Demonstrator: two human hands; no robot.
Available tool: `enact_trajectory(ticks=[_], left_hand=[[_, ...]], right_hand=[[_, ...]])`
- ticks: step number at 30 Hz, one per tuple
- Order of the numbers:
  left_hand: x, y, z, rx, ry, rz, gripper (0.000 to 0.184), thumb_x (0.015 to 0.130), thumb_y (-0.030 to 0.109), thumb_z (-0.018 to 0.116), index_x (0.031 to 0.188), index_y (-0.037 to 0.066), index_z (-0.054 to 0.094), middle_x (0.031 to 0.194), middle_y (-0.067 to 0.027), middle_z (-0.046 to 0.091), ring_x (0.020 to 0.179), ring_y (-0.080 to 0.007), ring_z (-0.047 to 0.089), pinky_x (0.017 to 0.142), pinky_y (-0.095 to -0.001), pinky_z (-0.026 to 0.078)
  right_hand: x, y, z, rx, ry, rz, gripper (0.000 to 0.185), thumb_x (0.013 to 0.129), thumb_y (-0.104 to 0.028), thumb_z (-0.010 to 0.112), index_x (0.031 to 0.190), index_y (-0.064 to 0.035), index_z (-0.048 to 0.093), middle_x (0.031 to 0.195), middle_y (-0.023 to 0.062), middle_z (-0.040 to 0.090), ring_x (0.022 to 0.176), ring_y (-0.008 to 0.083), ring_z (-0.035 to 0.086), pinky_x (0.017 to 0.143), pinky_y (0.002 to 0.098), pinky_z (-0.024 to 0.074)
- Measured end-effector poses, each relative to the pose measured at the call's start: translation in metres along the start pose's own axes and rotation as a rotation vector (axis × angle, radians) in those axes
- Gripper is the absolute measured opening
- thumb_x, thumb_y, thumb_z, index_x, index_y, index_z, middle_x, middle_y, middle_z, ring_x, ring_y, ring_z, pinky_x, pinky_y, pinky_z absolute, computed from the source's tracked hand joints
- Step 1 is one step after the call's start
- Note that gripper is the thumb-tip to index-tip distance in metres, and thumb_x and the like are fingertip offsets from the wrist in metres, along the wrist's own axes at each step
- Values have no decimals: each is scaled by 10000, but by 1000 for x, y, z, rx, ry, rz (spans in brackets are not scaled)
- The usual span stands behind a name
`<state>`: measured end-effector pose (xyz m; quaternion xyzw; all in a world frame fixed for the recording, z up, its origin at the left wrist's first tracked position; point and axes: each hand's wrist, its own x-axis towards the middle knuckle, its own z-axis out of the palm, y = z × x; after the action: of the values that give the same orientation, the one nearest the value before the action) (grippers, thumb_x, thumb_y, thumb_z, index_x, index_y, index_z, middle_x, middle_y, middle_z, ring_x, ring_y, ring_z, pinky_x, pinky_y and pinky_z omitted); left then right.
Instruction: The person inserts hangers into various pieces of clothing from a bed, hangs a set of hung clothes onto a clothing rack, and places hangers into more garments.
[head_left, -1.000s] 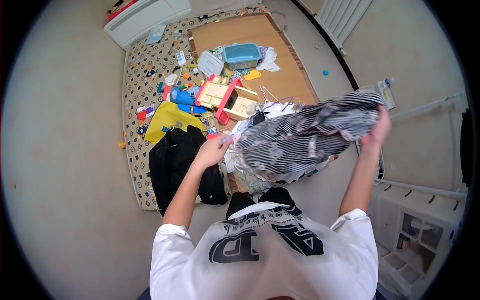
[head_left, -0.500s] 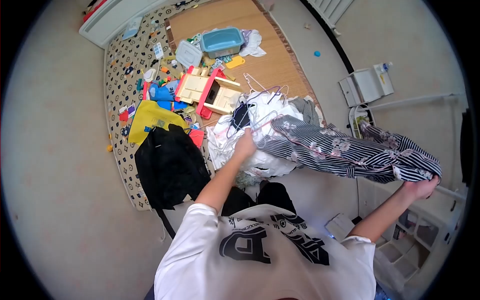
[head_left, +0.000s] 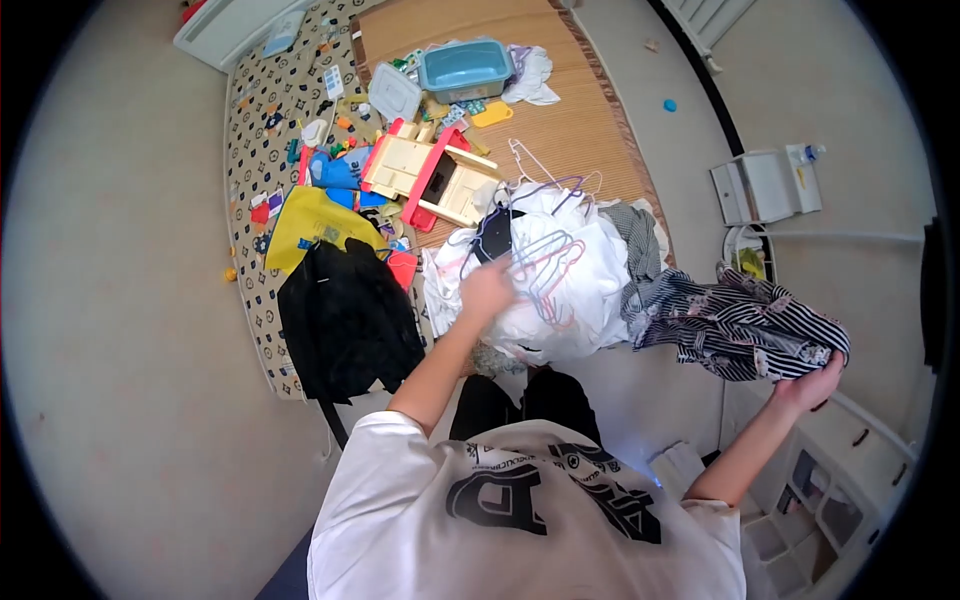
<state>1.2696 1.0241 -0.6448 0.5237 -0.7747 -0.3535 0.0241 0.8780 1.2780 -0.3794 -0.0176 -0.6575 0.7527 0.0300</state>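
Observation:
My right hand (head_left: pixel 812 385) is closed on a black-and-white striped garment with a floral print (head_left: pixel 750 325), which hangs bunched at the right. The garment's left end lies against a grey finely patterned cloth (head_left: pixel 637 255). My left hand (head_left: pixel 487 290) is over a heap of white clothes (head_left: pixel 595 260), right beside blue and pink clothes hangers (head_left: pixel 545 275). Motion smears its fingers, so I cannot see whether they grip a hanger. A purple hanger (head_left: pixel 565 187) and a white hanger (head_left: pixel 530 160) lie farther back on the heap.
Left of the heap are a black garment (head_left: pixel 350 320) and a yellow bag (head_left: pixel 315 225). Behind are a cream-and-red toy house (head_left: pixel 410 175), a blue bin (head_left: pixel 465 72) and scattered toys on a bed with a woven mat (head_left: pixel 590 120). A white shelf unit (head_left: pixel 800 500) stands lower right.
The striped garment has come away from my left hand and gathered toward the right, uncovering the hangers and white clothes. My right hand has shifted slightly left and down.

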Motion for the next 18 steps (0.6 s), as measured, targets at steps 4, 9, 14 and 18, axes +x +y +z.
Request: enact_trajectory(ticks=[4,9,14,18], left_hand=[[75,-82,29,-118,290,-146,343,837,232,610,1097,34,716,908,-195,727,829,-324,708,757,-446,552],[115,-103,56,-662,-96,-711,319,859,228,686,782,-80,654,659,-120,640,517,-214,608,461,-343,460],[120,-88,87,-963,59,-750,160,954,184,650,918,30,674,672,-44,589,492,-141,479,470,-295,418],[98,-56,64,-1102,-7,-506,232,1029,265,562,1158,87,637,748,-11,594,614,-127,614,542,-246,469]], right_hand=[[14,18,-15,3,-26,16,356,1005,-192,416,1193,30,621,1174,140,677,1064,260,665,932,394,554],[14,28,-21,-40,-33,21,353,1003,-200,433,1201,28,616,1175,140,672,1065,249,664,920,398,560],[1,27,-11,-27,4,51,331,992,-187,458,1190,27,614,1162,137,673,1046,245,670,893,394,574],[2,35,-17,20,-42,67,291,989,-169,473,1140,31,622,1115,130,681,1000,233,682,854,375,581]])
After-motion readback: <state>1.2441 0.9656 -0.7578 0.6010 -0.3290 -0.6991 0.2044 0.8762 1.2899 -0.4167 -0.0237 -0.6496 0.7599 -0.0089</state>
